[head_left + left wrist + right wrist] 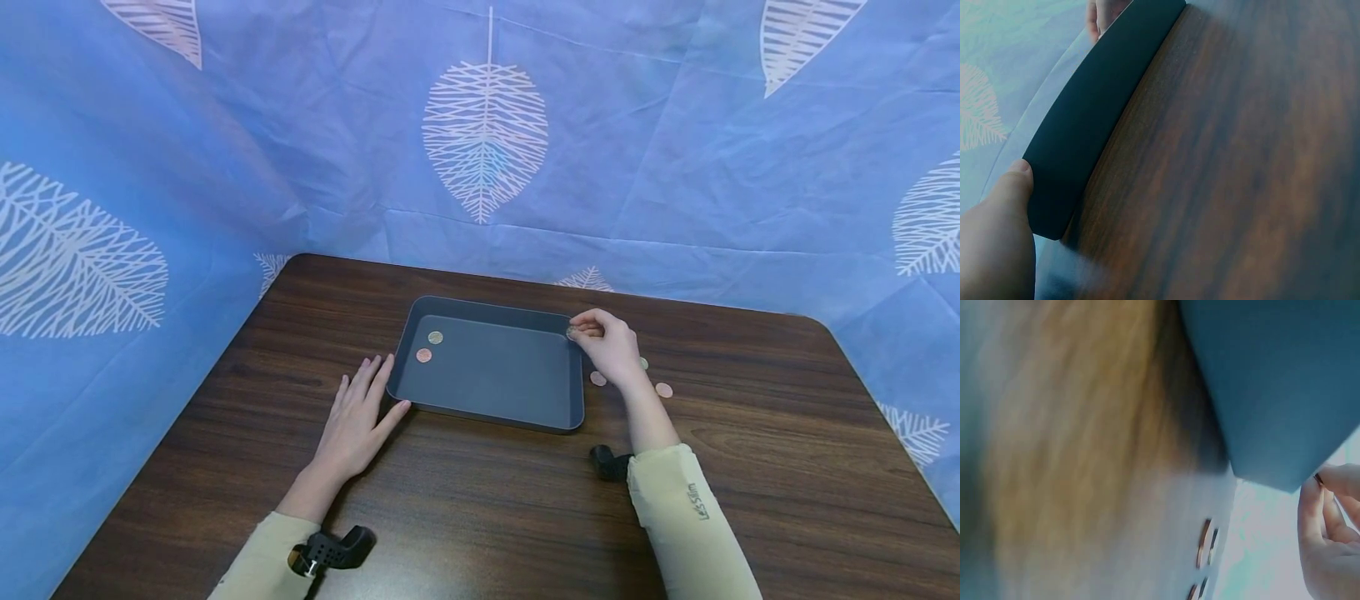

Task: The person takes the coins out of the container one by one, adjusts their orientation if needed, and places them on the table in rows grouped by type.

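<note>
A dark grey rectangular tray [495, 358] lies on the table, with a gold-toned coin [435, 337] and a copper-coloured coin [423, 355] on its left half. Over the tray's far right corner, my right hand [609, 346] pinches a coin [1318, 479] between thumb and fingertips, close to the rim. My left hand [358, 425] is spread at the near left corner, its straight fingers along the tray's left side. In the left wrist view, the left thumb [1016, 181] touches the tray's outer wall [1085, 119].
Right of the tray lie copper-coloured coins [663, 390] and a pale coin [643, 363], partly behind the right wrist. The dark wooden table [480, 508] ends at a blue leaf-patterned cloth [360, 150] behind. Each sleeve carries a black wrist camera [337, 548].
</note>
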`<state>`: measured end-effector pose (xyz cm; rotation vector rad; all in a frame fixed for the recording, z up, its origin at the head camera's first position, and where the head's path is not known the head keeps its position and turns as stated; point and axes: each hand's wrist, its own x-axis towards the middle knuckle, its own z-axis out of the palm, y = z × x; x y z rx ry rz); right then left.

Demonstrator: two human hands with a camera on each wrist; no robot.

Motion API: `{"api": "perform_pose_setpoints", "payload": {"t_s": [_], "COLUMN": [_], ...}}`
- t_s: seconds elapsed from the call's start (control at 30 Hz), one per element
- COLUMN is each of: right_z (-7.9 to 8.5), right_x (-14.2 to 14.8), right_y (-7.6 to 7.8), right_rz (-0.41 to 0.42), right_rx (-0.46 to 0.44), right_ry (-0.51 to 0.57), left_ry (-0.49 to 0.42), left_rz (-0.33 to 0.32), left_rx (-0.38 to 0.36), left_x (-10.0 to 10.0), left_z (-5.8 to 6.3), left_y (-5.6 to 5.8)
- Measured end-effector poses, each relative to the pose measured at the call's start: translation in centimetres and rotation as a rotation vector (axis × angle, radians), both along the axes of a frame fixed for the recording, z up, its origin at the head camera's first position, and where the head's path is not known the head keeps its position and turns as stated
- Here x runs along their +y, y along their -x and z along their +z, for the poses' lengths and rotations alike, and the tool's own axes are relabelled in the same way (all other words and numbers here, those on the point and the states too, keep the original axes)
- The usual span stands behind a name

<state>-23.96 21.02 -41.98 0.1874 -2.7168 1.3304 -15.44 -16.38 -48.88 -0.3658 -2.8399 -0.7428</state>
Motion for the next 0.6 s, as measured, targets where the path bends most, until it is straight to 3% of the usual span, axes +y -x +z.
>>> {"api": "perform_pose_setpoints", "payload": {"t_s": [0.17,0.6], "right_z": [-0.2,-0.5], "right_x": [1.3,4.6], "right_y": [-0.3,-1.0], "right_rz": [-0.015,-0.100], "right_rx": [0.013,0.033], "right_ry": [-0.003,-0.040], "left_ry": [-0.004,0.008], "left_rz": [-0.004,0.003], "left_rx": [0.017,-0.020], "left_x": [-0.1,-0.1], "left_z": [-0.1,-0.1], "left_y": [0.0,0.1]}}
